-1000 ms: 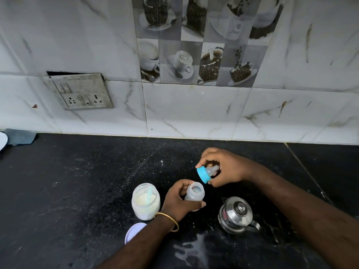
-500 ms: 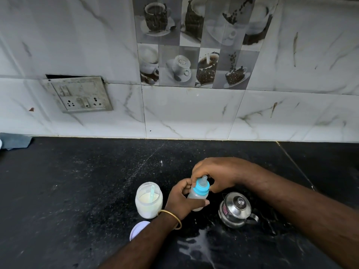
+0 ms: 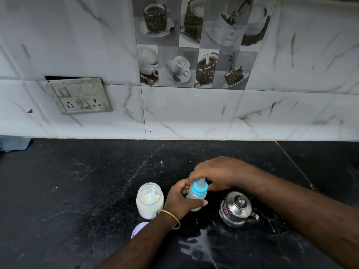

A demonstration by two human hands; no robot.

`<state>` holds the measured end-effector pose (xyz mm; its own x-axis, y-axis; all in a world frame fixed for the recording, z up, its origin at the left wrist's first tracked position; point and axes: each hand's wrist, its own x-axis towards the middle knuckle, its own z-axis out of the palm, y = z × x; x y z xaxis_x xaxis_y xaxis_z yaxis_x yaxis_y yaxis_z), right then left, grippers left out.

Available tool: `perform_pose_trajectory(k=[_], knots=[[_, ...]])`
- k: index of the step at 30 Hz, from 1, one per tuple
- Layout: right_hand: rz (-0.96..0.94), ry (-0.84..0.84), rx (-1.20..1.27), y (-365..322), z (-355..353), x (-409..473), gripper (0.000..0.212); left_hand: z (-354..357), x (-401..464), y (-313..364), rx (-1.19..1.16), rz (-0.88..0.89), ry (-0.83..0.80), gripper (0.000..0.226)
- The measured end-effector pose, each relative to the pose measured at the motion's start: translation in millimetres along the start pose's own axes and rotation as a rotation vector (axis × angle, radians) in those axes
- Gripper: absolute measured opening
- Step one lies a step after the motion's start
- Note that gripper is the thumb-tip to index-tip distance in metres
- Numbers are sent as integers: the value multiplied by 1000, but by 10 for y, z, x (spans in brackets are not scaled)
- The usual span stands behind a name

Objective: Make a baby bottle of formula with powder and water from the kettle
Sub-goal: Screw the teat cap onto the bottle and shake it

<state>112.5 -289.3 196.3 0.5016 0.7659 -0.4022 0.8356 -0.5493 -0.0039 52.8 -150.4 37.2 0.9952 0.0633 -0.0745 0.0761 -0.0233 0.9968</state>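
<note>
Blue bottle collar (image 3: pixel 199 190), black counter (image 3: pixel 77 191)

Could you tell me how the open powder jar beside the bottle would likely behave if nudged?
The powder jar looks squat and wide-based, so it would probably slide rather than tip. Its lid lies off beside it, so a hard knock could spill powder. The scoop leaning inside would likely shift.

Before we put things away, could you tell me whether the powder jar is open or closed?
Open: the powder jar has no lid, a scoop stands inside, and its lid lies beside it.
</note>
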Motion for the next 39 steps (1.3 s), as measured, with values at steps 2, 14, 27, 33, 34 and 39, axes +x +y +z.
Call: perform_pose_trajectory(k=[2,14,27,33,34,39], knots=[[60,40,-115,-20,28,27,36,-7,0,-3,6,-2,4,60],[78,20,-41,-41,53,4,58,-6,0,-16,29,0,-1,60],[63,43,-141,-47,88,24,38,-15,36,-32,43,5,-26,62],[-9,55,-8,-4,117,17,49,-48,28,6,22,36,-67,63],[-24,63,-19,-1,118,14,45,-58,24,12,19,38,-83,64],[-55,170,44,79,75,-25,41,-76,12,41,-1,4,-177,72]])
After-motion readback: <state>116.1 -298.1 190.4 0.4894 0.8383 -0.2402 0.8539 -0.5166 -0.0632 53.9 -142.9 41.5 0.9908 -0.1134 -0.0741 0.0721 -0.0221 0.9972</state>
